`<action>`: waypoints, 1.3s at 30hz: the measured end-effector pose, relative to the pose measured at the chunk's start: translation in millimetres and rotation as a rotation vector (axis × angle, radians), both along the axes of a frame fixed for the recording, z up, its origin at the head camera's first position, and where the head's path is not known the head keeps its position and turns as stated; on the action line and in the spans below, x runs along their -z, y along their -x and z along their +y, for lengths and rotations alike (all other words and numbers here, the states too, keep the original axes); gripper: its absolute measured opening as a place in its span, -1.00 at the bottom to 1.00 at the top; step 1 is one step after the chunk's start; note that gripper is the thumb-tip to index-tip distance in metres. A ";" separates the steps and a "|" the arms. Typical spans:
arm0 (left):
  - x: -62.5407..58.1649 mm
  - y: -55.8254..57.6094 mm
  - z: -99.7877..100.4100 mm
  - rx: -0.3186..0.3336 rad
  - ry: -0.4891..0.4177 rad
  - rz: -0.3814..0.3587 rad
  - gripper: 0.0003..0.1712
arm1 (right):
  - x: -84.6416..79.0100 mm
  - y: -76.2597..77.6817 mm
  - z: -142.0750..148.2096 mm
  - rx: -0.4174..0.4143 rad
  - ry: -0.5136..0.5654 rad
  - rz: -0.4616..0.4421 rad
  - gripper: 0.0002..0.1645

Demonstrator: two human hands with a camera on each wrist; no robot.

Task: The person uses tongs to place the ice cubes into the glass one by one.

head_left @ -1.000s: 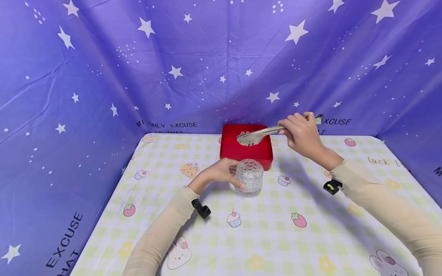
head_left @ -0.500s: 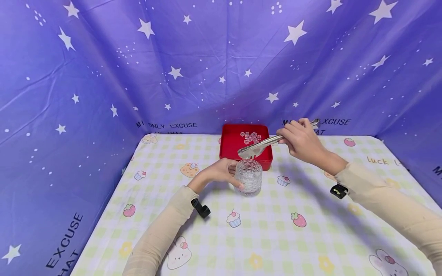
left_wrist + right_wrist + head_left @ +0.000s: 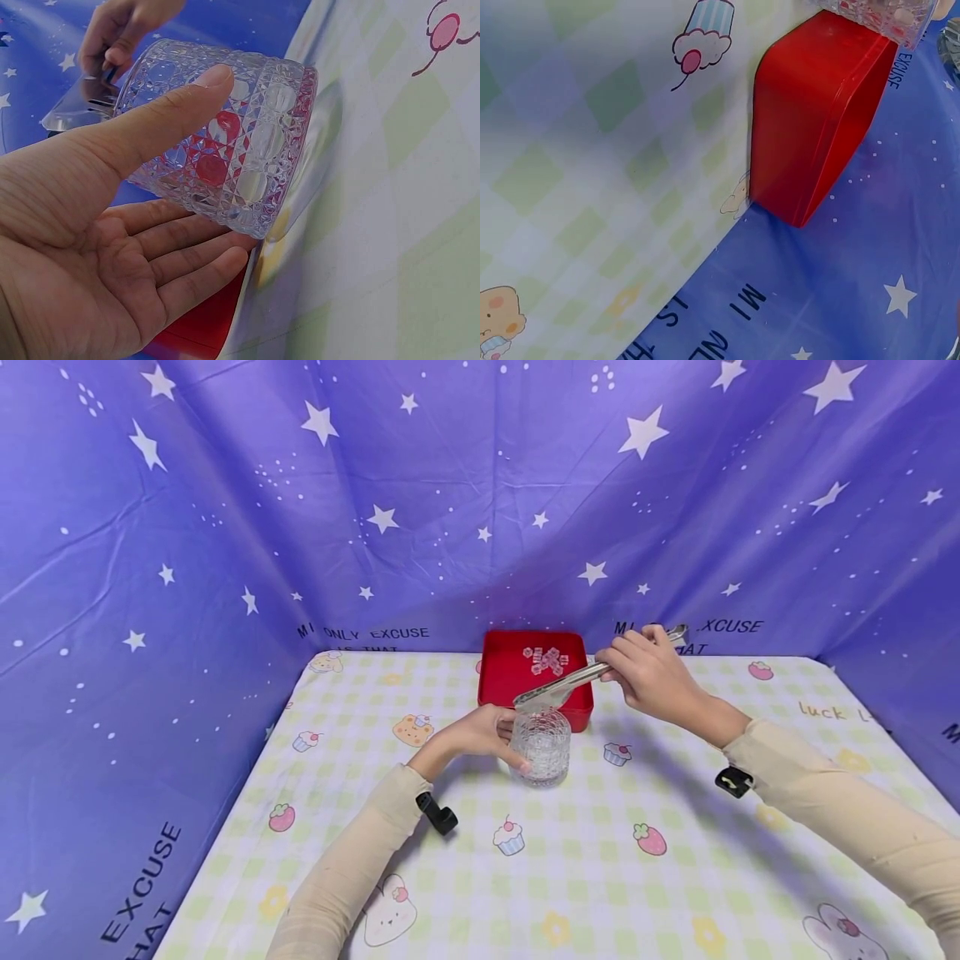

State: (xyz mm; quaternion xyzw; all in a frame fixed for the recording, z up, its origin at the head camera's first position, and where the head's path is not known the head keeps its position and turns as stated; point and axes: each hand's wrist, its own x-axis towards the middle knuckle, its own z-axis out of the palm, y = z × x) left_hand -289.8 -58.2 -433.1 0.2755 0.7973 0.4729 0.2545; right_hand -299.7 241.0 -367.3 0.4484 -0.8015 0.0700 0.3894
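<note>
My left hand [image 3: 483, 732] steadies a clear, patterned drinking glass [image 3: 542, 752] upright on the table. In the left wrist view, the thumb lies across the near side of the glass [image 3: 262, 142], while the fingers [image 3: 191, 259] extend along its other side. My right hand [image 3: 651, 677] grips metal tongs [image 3: 573, 681], which slant down to the left. Their head [image 3: 79, 109] is right at the glass's rim; I cannot tell whether it holds a cube. Several small clear cubes [image 3: 551, 660] lie in the red box [image 3: 498, 672] behind the glass.
The red box's outer wall [image 3: 802, 120] stands close to the glass at the table's far edge. A checked tablecloth [image 3: 600, 877] with printed cartoons covers the table. Blue star-patterned curtains [image 3: 450, 468] hang behind it and at both sides.
The right hand has brought the tongs from over the cubes in the red box toward me and down to the glass's rim. The left hand and glass have stayed in place.
</note>
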 end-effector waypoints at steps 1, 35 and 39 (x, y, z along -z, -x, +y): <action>0.0 0.0 0.2 -0.001 0.001 0.000 -0.22 | -0.1 -0.2 0.4 0.002 0.000 0.002 -0.45; 1.2 -1.0 0.3 0.010 -0.035 -0.023 -0.24 | -16.8 13.8 -11.8 0.114 0.192 0.121 -0.57; 0.6 -1.3 0.4 0.017 -0.051 -0.031 -0.25 | -27.8 23.0 -13.1 0.192 0.194 0.111 -0.68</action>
